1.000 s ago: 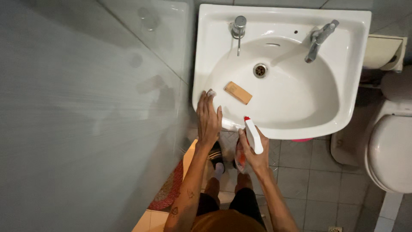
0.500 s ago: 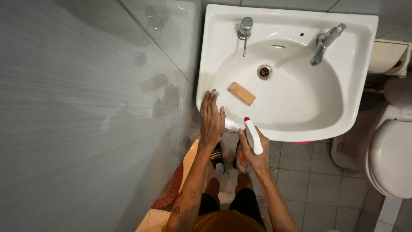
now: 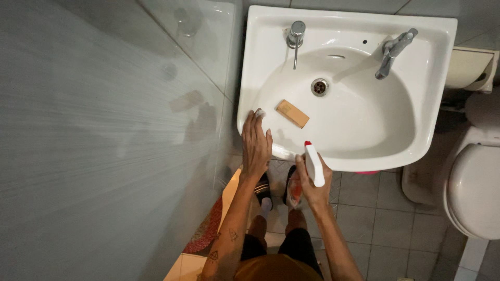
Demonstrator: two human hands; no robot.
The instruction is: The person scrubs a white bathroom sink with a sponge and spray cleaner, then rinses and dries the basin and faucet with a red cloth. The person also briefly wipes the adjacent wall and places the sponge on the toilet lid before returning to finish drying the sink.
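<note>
Two hands work at the front of a white wash basin (image 3: 432, 104), seen from straight above. Furthest left, a grey glass panel (image 3: 104, 145) fills the nine o'clock side of the view. Next comes the left hand (image 3: 256, 143), lying flat on the basin's front-left rim with its fingers stretched out and slightly apart toward twelve o'clock; a small pale scrap, perhaps a bit of cloth or foam, shows under the fingertips, though what it is cannot be told. Just to the one o'clock side of those fingertips a brown rectangular sponge (image 3: 291, 113) lies loose on the basin's inner slope, touched by neither hand. At about four o'clock from the left hand, the right hand (image 3: 311, 183) is closed around a spray bottle (image 3: 314, 164) with a white head and a red nozzle tip, held just over the front rim with the nozzle pointing into the bowl. Farther toward twelve o'clock sit the drain (image 3: 320, 87), a push tap (image 3: 296, 32) and, to the right, a lever tap (image 3: 393, 49). At the three o'clock edge a toilet (image 3: 474, 192) stands. The step in hand appears to be wetting the bowl with cleaner; spraying would call for a trigger squeeze aimed at the bare porcelain, and scrubbing would need the left hand to reach forward for the sponge.
</note>
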